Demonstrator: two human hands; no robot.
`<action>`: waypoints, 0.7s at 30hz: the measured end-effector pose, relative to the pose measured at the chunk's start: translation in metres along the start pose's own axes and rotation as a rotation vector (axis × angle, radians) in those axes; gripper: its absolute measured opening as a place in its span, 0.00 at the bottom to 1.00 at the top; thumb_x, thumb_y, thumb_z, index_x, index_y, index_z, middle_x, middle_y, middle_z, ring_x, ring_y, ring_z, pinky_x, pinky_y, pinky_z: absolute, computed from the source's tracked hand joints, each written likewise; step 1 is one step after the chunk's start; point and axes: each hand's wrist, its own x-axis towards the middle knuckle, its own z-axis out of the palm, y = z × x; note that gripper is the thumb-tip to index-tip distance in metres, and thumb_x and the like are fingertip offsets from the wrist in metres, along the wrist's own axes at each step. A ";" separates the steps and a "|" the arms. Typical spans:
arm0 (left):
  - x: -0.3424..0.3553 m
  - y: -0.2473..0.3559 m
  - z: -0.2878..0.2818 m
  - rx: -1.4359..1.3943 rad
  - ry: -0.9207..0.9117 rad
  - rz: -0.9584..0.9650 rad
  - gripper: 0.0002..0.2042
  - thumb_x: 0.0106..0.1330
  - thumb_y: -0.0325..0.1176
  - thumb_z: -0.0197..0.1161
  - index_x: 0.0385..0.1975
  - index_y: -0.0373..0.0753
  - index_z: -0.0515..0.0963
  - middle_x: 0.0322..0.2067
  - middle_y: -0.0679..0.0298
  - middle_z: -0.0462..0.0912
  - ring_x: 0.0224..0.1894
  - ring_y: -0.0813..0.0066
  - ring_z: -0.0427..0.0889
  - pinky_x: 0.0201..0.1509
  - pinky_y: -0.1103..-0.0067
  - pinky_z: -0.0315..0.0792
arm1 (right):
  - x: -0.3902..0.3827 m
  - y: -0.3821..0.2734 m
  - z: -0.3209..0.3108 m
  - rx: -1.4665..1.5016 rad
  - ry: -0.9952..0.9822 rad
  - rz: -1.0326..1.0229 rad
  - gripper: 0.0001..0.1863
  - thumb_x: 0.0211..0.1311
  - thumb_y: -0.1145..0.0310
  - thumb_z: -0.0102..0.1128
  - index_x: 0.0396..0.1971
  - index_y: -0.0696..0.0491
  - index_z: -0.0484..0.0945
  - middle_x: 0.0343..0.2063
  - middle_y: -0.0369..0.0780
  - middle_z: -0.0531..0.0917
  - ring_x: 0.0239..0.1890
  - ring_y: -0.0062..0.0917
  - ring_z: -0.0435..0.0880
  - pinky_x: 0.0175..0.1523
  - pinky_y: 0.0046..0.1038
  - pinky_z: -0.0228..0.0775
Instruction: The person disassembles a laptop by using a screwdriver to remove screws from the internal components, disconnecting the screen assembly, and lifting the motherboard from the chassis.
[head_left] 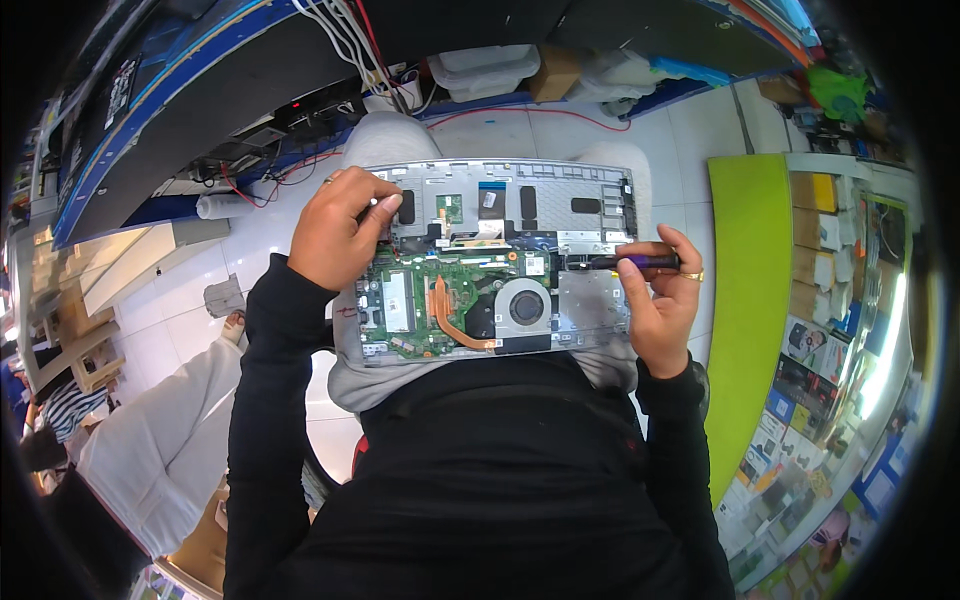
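An opened laptop base [590,305] lies across my lap, its inner side up. It shows a green circuit board [460,285], a copper heat pipe [443,312] and a round fan [524,306]. My right hand [664,295] grips a screwdriver with a dark purple handle [650,262], whose shaft points left over the base's right half. At the upper left corner of the base, my left hand [345,225] has thumb and forefinger pinched together. A small white tip shows between them, too small to name. A blue-ended ribbon cable [491,200] lies on the silver upper part.
To the right stands a bright green counter edge [740,320] beside a glass case with boxes. Ahead are a dark desk panel, cables and a clear plastic tub [485,72] on the floor. At the lower left sits another person in light trousers [165,440].
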 end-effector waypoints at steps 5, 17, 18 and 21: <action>-0.001 -0.002 0.005 0.006 -0.013 -0.008 0.05 0.72 0.25 0.65 0.42 0.32 0.83 0.37 0.57 0.83 0.40 0.62 0.82 0.45 0.72 0.75 | -0.014 -0.007 0.000 0.035 -0.010 0.042 0.29 0.68 0.82 0.65 0.65 0.60 0.64 0.47 0.46 0.85 0.48 0.26 0.86 0.54 0.28 0.79; 0.003 0.005 0.008 0.002 -0.044 0.017 0.04 0.72 0.25 0.65 0.41 0.32 0.84 0.35 0.56 0.81 0.38 0.60 0.81 0.45 0.71 0.74 | -0.045 -0.027 0.002 -0.236 -0.211 -0.096 0.16 0.66 0.79 0.69 0.50 0.58 0.75 0.40 0.47 0.89 0.40 0.36 0.92 0.46 0.30 0.83; 0.004 0.005 0.009 0.006 -0.037 0.034 0.04 0.71 0.25 0.65 0.40 0.33 0.84 0.35 0.57 0.81 0.38 0.61 0.81 0.44 0.71 0.74 | -0.045 -0.029 0.002 -0.245 -0.213 -0.085 0.14 0.67 0.79 0.69 0.49 0.58 0.77 0.39 0.46 0.89 0.40 0.36 0.92 0.45 0.30 0.82; 0.003 0.006 0.011 0.012 -0.043 0.063 0.03 0.71 0.25 0.66 0.40 0.33 0.84 0.34 0.57 0.81 0.37 0.61 0.80 0.44 0.71 0.74 | -0.045 -0.035 0.003 -0.247 -0.255 -0.007 0.11 0.67 0.78 0.69 0.47 0.59 0.79 0.38 0.46 0.89 0.39 0.35 0.92 0.43 0.30 0.82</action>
